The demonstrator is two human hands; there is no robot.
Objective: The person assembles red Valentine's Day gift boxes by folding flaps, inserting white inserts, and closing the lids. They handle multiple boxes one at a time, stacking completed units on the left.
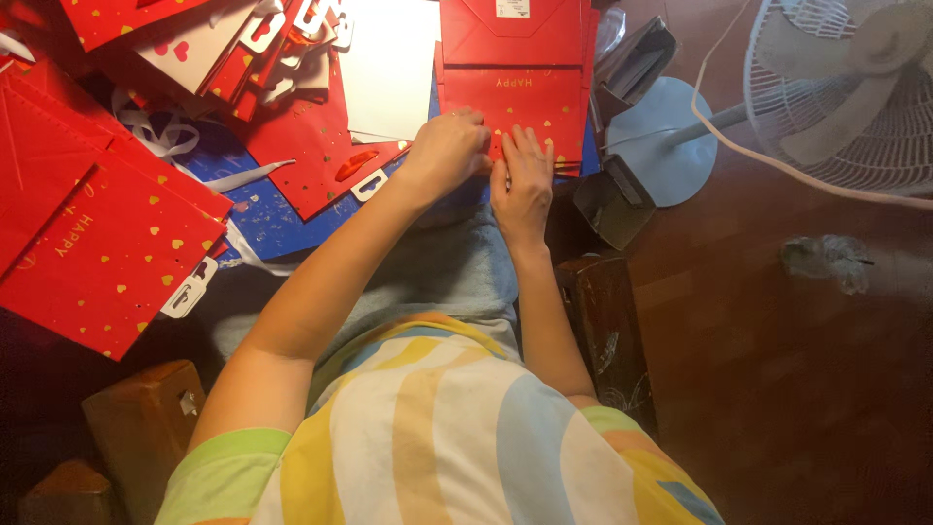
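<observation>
- Dark wooden floor [777, 389] lies under everything; we sit over it, with a white fan [846, 87] at 2 o'clock and its round grey base [671, 136] just right of our work.
- Our left hand [449, 148] and right hand [523, 180] rest side by side at 12 o'clock on the near edge of a flat red gift bag [515, 97]. The left hand's fingers curl and press down on that edge; the right hand lies flat, fingers together and stretched along it. We cannot tell whether either one pinches a fold.
- That bag lies flat on top of a small stack, its long axis running from 6 to 12 o'clock, gold lettering and hearts facing up, its bottom edge nearest us.
- We judge the work partly done: a pile of finished-looking red bags [97, 233] spreads from 9 to 11 o'clock, some with white handle tabs [190, 289], while white card sheets [389, 68] wait at 12 o'clock.
- Two dark open boxes [612, 199] stand at 1 o'clock.
</observation>
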